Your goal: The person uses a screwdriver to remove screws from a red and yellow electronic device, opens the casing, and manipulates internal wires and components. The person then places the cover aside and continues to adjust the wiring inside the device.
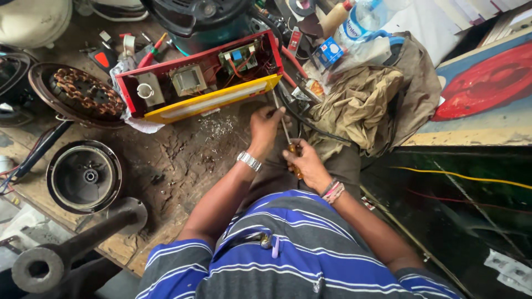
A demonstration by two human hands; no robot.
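Observation:
My right hand (306,163) grips the amber handle of a long screwdriver (282,124), whose metal shaft runs up toward the corner of a red and yellow open electrical box (205,77). My left hand (265,124), with a metal watch on the wrist, pinches the shaft partway along. The box lies on a worn wooden bench (183,160) and shows a transformer, a round part and a green circuit board with wires inside.
A copper-wound motor stator (77,91) and a round black motor housing (84,176) lie at left. A heavy iron vise handle (72,243) juts at the lower left. Crumpled beige cloth (366,102), a plastic bottle (360,19), a small blue box and black cables crowd the right.

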